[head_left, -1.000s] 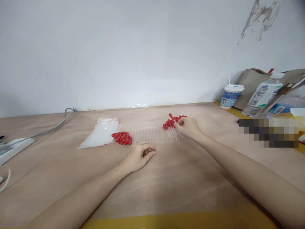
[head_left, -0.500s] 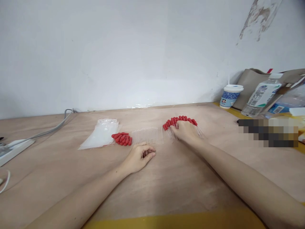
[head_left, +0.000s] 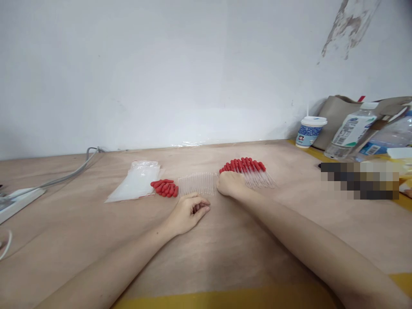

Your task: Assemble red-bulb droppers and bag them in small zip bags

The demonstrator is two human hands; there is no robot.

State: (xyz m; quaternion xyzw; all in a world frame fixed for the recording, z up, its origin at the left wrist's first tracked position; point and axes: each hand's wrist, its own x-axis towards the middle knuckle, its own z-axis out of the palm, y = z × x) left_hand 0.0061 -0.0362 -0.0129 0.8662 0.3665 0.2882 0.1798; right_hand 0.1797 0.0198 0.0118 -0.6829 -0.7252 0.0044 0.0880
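Note:
A row of clear glass tubes [head_left: 197, 183] lies on the wooden table [head_left: 225, 249], with a heap of loose red rubber bulbs [head_left: 165, 187] to its left. Right of it lies a fan of droppers with red bulbs fitted [head_left: 251, 171]. My right hand [head_left: 229, 184] rests knuckles up between the tube row and the droppers, its fingers curled at the right end of the tubes; what they pinch is hidden. My left hand [head_left: 189, 211] lies on the table just in front of the tubes, fingers loosely curled, nothing visible in it.
A stack of clear plastic bags [head_left: 137, 180] lies left of the bulbs. A white power strip [head_left: 17, 199] and grey cable sit at the far left. At the back right stand a paper cup [head_left: 309, 131], a water bottle [head_left: 349, 131] and a grey bag [head_left: 341, 113].
My right hand set a dropper down among the finished droppers, then slid left to the end of the tube row. The droppers now lie spread in a fan. The left hand stayed still.

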